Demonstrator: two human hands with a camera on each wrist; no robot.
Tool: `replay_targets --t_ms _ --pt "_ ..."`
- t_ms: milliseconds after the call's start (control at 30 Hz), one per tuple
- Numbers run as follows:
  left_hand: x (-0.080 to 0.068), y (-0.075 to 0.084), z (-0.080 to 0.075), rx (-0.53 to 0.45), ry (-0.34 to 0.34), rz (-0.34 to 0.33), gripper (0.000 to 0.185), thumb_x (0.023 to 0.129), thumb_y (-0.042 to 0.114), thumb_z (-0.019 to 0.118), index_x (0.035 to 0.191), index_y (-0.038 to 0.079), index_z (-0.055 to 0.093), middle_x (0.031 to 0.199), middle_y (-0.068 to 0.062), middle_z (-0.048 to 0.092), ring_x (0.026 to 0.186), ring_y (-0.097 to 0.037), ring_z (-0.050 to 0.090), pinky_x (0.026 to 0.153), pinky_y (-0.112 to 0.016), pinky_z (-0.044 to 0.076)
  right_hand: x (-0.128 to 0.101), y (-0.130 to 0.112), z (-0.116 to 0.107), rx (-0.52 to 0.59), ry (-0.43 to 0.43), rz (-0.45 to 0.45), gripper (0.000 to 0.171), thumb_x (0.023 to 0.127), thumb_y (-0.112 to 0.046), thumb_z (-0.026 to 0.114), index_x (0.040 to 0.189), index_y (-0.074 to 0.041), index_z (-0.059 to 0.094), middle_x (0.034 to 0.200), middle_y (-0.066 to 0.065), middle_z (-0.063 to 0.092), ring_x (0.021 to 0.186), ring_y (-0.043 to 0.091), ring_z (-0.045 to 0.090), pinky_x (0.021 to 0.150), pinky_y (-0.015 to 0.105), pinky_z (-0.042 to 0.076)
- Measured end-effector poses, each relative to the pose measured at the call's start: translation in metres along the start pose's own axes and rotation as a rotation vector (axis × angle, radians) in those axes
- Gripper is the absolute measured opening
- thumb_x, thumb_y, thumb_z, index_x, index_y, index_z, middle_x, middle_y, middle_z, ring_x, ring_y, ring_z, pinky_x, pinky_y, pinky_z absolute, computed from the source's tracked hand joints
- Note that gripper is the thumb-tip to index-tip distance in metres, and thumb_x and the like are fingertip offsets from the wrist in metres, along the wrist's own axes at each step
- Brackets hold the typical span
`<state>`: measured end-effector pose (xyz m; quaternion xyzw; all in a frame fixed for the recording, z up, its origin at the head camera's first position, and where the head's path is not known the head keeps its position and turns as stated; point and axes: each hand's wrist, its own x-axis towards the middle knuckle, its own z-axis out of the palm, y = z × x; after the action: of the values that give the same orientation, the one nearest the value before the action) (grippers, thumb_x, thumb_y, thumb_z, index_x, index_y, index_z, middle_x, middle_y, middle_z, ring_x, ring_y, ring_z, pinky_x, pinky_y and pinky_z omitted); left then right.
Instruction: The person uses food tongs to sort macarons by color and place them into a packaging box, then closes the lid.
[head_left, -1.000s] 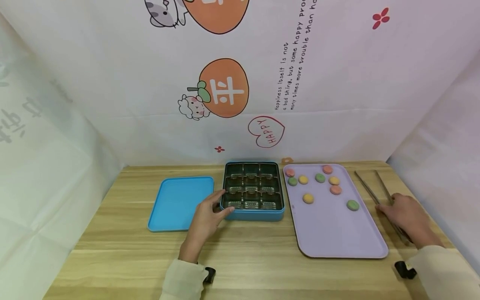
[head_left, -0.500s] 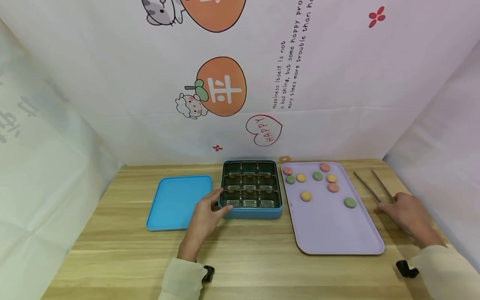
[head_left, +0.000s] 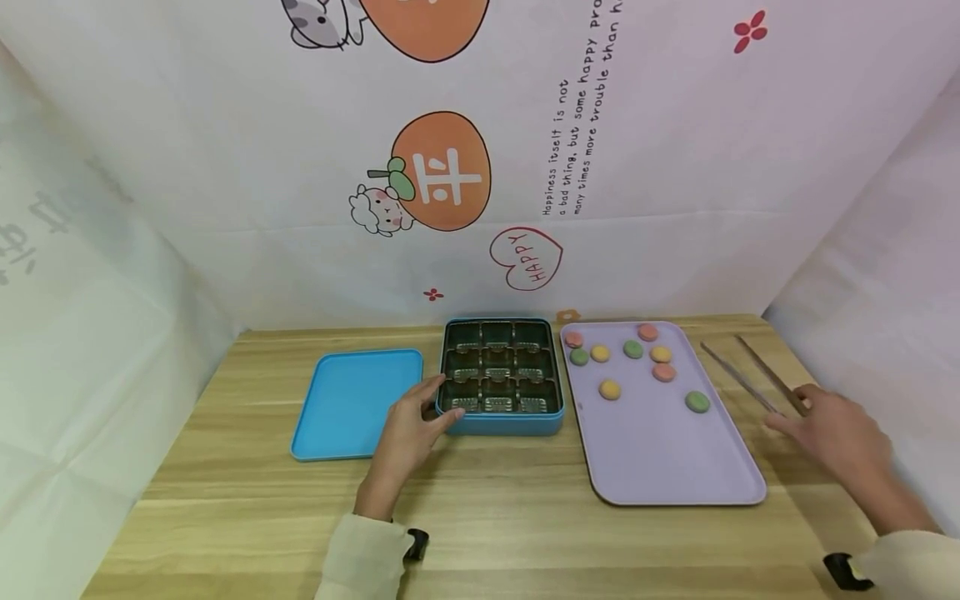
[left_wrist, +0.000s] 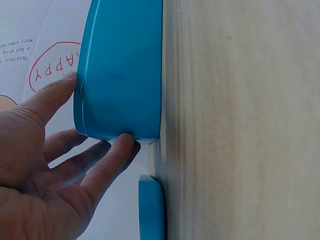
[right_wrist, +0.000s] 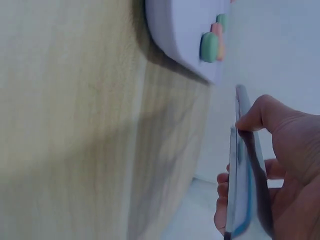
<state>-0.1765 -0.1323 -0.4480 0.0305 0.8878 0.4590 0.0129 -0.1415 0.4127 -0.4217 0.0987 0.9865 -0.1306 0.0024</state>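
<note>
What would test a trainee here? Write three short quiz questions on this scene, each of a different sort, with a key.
1. How many round sweets lie on the lilac tray?
2. True or false: the blue lid sits on the tin.
3. What does the right hand grip? A: the metal tongs. B: a sweet. C: the lid.

Key: 1, nine. 2, false: the lid lies flat on the table, left of the tin, whose compartments are open to view. 3, A.
</note>
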Motion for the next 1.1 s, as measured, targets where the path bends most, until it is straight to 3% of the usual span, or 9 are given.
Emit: replay_targets --t_ms 100,200,533,667,833,967,1100 --pt "0.000 0.000 0.001 0.003 -0.002 0.004 0.069 0.096 0.027 0.079 0.157 0.012 0.050 0.165 -0.016 0.043 0.145 -0.039 0.051 0.109 -0.056 0.051 -0.006 -0.004 -0.002 -0.009 0.026 -0.058 0.067 0.092 -0.040 0.071 0.128 0.014 0.056 0.085 0.028 0.067 0.068 0.040 0.060 0.048 0.045 0.046" --pt "0.001 -0.001 0.001 0.003 -0.001 0.004 0.069 0.096 0.028 0.079 0.157 0.012 0.050 0.165 -0.016 0.043 0.147 -0.039 0.048 0.110 -0.056 0.051 -0.011 -0.008 -0.003 -0.019 0.053 -0.142 0.061 0.090 -0.032 0.074 0.125 0.016 0.061 0.076 0.016 0.064 0.065 0.028 0.056 0.047 0.041 0.044" --pt "0.000 0.000 0.001 0.003 -0.003 -0.002 0.069 0.096 0.027 0.079 0.157 0.012 0.050 0.165 -0.016 0.043 0.149 -0.040 0.046 0.110 -0.056 0.051 -0.030 -0.011 -0.004 -0.085 0.010 -0.266 0.056 0.089 -0.026 0.081 0.120 0.018 0.067 0.094 0.028 0.070 0.073 0.030 0.061 0.057 0.048 0.052" --pt "0.000 0.001 -0.001 0.005 -0.003 -0.011 0.070 0.096 0.028 0.079 0.158 0.013 0.050 0.165 -0.016 0.043 0.149 -0.040 0.046 0.110 -0.057 0.050 -0.034 -0.010 -0.001 -0.090 -0.013 -0.295 0.053 0.090 -0.022 0.080 0.120 0.019 0.067 0.088 0.021 0.069 0.073 0.029 0.063 0.059 0.047 0.052" --pt "0.001 0.000 -0.001 0.013 -0.002 -0.011 0.070 0.096 0.028 0.079 0.158 0.013 0.050 0.165 -0.017 0.043 0.148 -0.040 0.046 0.110 -0.057 0.050 -0.039 -0.011 0.003 -0.106 -0.018 -0.325 0.050 0.090 -0.019 0.081 0.119 0.020 0.068 0.086 0.011 0.067 0.070 0.019 0.053 0.057 0.036 0.045" --pt "0.001 0.000 0.000 0.009 0.000 -0.004 0.069 0.096 0.027 0.079 0.157 0.012 0.050 0.164 -0.017 0.044 0.145 -0.039 0.050 0.108 -0.056 0.052 -0.040 -0.011 0.007 -0.111 0.017 -0.359 0.044 0.088 -0.016 0.082 0.114 0.017 0.071 0.087 0.010 0.067 0.070 0.017 0.051 0.058 0.034 0.044" --pt "0.002 0.000 0.000 0.004 0.003 0.000 0.069 0.096 0.027 0.079 0.157 0.012 0.051 0.163 -0.018 0.045 0.142 -0.038 0.054 0.107 -0.055 0.053 -0.043 -0.010 0.014 -0.097 0.080 -0.408 0.032 0.085 -0.013 0.084 0.107 0.009 0.076 0.081 -0.001 0.060 0.068 0.005 0.042 0.057 0.028 0.037"
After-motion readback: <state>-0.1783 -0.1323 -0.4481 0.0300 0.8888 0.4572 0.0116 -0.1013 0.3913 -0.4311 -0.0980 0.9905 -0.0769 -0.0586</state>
